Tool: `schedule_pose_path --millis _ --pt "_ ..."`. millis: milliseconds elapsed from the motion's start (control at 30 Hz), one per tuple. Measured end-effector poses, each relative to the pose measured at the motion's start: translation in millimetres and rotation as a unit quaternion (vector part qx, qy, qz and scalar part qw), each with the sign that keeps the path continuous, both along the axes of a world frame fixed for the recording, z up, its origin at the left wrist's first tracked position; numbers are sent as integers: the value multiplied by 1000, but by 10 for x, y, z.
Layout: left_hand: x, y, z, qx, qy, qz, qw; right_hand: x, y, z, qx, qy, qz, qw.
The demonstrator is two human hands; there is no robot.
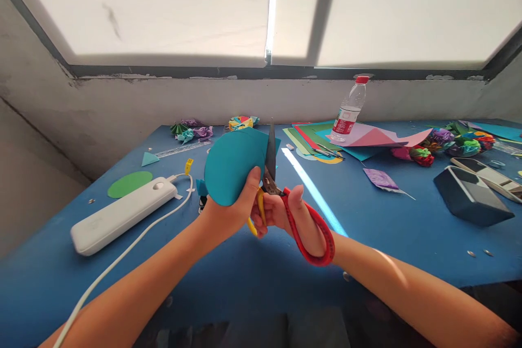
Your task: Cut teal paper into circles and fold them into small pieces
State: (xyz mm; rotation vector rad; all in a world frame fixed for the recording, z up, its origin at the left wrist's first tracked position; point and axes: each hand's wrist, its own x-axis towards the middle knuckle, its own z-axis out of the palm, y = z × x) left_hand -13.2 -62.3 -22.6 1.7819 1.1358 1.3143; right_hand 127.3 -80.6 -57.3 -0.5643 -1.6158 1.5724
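My left hand (238,201) grips a piece of teal paper (232,166) by its lower right side, thumb on the face toward me. The paper's left side is rounded, while its upper right still has straight edges and a corner. My right hand (296,215) is closed around scissors (308,234) with one red handle loop and one yellow. One dark blade (271,144) points up in front of the paper's right edge; the other blade is hidden, probably behind the paper. The fingertips of both hands are close together near the scissors' pivot.
On the blue table (391,250), a white power bank-like block (124,217) with a cable lies left beside a green paper circle (129,184). A water bottle (349,111) stands on coloured paper sheets (312,138) at the back. Paper flowers (463,142) and a dark box (473,196) sit right.
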Motion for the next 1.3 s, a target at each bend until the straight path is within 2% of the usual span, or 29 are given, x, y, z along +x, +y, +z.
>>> schedule_pose_path --millis 133,533,933,1300 --pt "0 12 -11 8 7 5 1000 0 -4 16 1 0 -1 1000" --pt "-10 7 -1 -27 -21 -57 998 -20 -31 66 -9 -7 -8 1000" --pt "-25 38 -57 -16 -13 -25 999 -43 -6 -19 -27 26 -4 999" --pt "-14 25 12 28 13 -4 999 -45 -8 0 -40 20 -8 999"
